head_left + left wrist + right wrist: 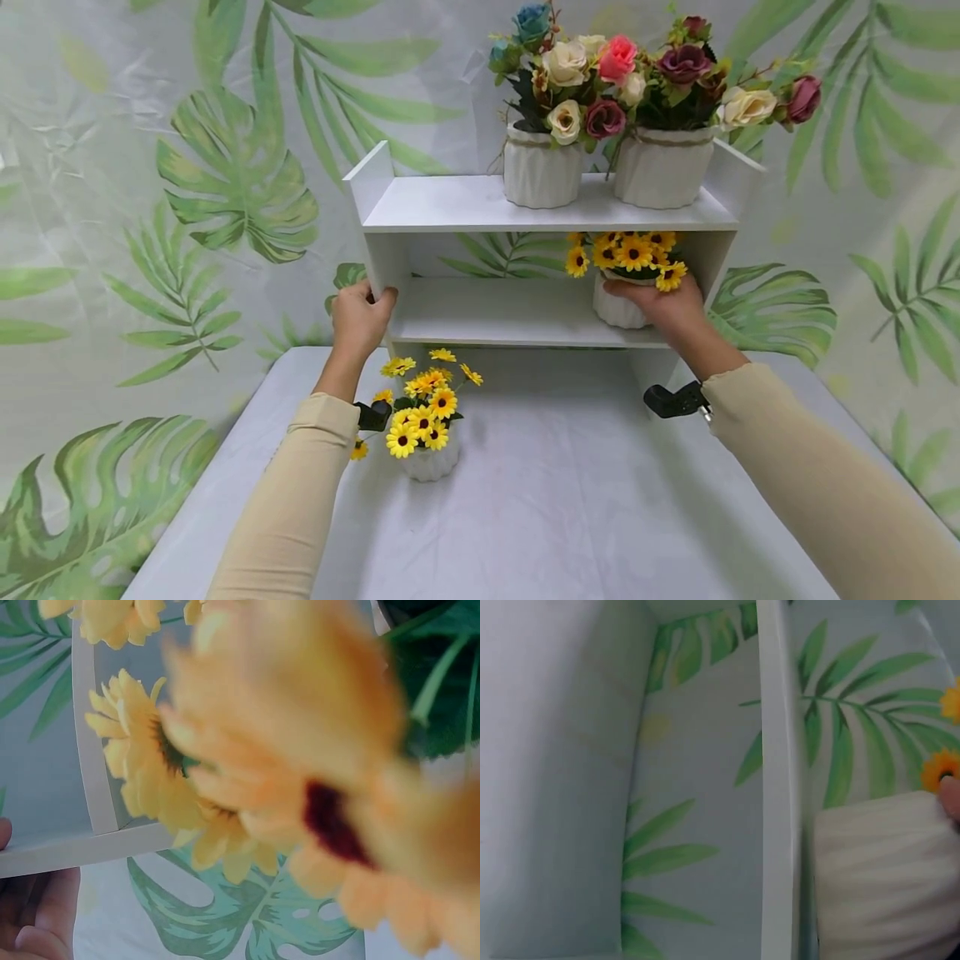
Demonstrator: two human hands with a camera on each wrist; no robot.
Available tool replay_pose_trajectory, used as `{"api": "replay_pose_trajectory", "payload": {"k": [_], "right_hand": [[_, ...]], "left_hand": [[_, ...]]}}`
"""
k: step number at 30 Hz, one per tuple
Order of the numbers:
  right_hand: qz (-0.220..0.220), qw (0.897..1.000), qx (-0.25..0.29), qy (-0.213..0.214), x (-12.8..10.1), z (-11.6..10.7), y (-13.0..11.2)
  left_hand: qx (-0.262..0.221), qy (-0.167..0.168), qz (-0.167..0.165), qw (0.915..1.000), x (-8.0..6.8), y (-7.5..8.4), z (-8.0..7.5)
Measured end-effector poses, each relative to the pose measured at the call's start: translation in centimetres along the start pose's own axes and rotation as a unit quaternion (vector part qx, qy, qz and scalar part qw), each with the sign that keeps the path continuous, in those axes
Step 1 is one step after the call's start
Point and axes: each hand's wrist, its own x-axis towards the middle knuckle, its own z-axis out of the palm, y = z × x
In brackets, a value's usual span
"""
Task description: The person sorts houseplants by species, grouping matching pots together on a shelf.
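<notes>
On the grey-white cloth-covered desk (570, 517), towards its left side and nearest the viewer, stands a small white ribbed pot of yellow artificial daisies (427, 421), just beside the left forearm in its beige sleeve. These blooms fill the left wrist view as a close blur.

At the far edge of the desk stands a white two-tier open-backed wooden shelf (480, 312). The left hand (360, 321) grips the front edge of the shelf's left upright at the level of the lower board, with the thumb curled round onto the upright's inner face.

The right hand (663, 304) reaches into the right end of the lower board and holds a second white ribbed pot of yellow daisies (626, 279), fingers wrapped over the pot's rim below the flowers. The pot rests on the lower board, near the shelf's right upright. In the right wrist view the pot's ribbed wall (885, 877) appears just beside a white board edge of the shelf.

On the top board, at its right half, two larger white ribbed pots stand side by side: one holds mixed cream, pink and blue artificial roses (540, 171), the other dark red and cream roses (663, 167).

Behind everything hangs a pale backdrop printed with green palm leaves (225, 175).
</notes>
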Motion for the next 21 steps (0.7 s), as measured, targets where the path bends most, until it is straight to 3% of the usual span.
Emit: {"api": "replay_pose_trajectory", "payload": {"k": [1, 4, 14, 21], "right_hand": [[0.002, 1.0, 0.023, -0.006, 0.1, 0.0, 0.0], [0.001, 0.999, -0.033, 0.016, 0.2, -0.1, 0.0], [0.053, 0.994, -0.075, 0.057, 0.3, 0.2, 0.2], [0.024, 0.995, -0.09, 0.027, 0.2, -0.2, 1.1]], "left_hand": [[0.0, 0.0, 0.0, 1.0, 0.0, 0.0, 0.0], [-0.001, 0.004, -0.001, 1.0, 0.0, 0.1, 0.0], [-0.003, 0.007, 0.002, 1.0, -0.1, 0.1, 0.1], [0.0, 0.005, -0.003, 1.0, -0.1, 0.0, 0.2]]}}
